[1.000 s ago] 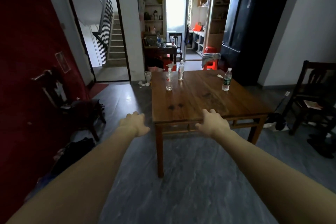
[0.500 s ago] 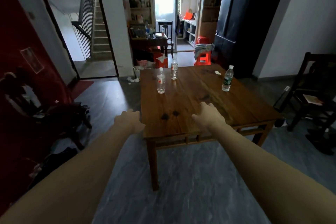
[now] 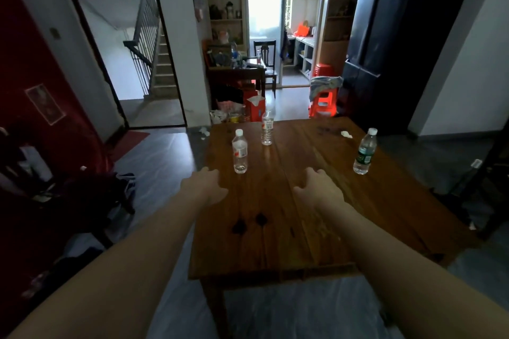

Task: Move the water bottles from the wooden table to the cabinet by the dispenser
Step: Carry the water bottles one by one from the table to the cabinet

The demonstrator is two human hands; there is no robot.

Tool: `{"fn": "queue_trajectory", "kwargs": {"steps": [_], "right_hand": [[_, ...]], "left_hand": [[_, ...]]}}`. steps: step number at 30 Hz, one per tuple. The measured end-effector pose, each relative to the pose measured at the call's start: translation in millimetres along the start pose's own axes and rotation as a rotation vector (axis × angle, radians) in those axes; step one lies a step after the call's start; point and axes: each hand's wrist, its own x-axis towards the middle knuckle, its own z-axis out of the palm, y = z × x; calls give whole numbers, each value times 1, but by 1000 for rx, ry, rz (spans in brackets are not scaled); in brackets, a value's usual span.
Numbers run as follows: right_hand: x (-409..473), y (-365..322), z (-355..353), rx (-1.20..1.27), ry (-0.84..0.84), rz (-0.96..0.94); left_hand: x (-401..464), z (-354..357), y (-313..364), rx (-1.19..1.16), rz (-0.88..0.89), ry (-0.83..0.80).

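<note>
Three clear plastic water bottles stand upright on the square wooden table (image 3: 275, 228). A red-labelled bottle (image 3: 240, 155) is nearest on the left, a second red-labelled bottle (image 3: 267, 126) stands behind it near the far edge, and a green-labelled bottle (image 3: 365, 151) is at the right. My left hand (image 3: 206, 186) is stretched out over the table's left edge, just short of the nearest bottle, fingers loose and holding nothing. My right hand (image 3: 316, 192) reaches over the middle of the table, fingers relaxed and empty.
A crumpled white scrap (image 3: 346, 134) lies on the table's far right. A dark chair with clothes (image 3: 82, 195) stands left, another dark chair (image 3: 493, 162) right. Beyond are a black fridge (image 3: 385, 36), an orange stool (image 3: 322, 102), a cluttered desk (image 3: 237, 69) and a stairway door (image 3: 132, 49).
I have moved closer to the table. Both hands went forward from its near edge to over the tabletop, the left one now near the closest bottle.
</note>
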Motion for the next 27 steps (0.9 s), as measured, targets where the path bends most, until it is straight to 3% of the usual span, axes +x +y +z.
{"fn": "queue_trajectory", "kwargs": {"steps": [13,27], "right_hand": [[173,-41,57,15,-160,-106],[350,-92,99,-32,-171,-107]], "left_hand": [[149,21,-21,19,-107,-116],[339,34,-46,-28,-75,-159]]}}
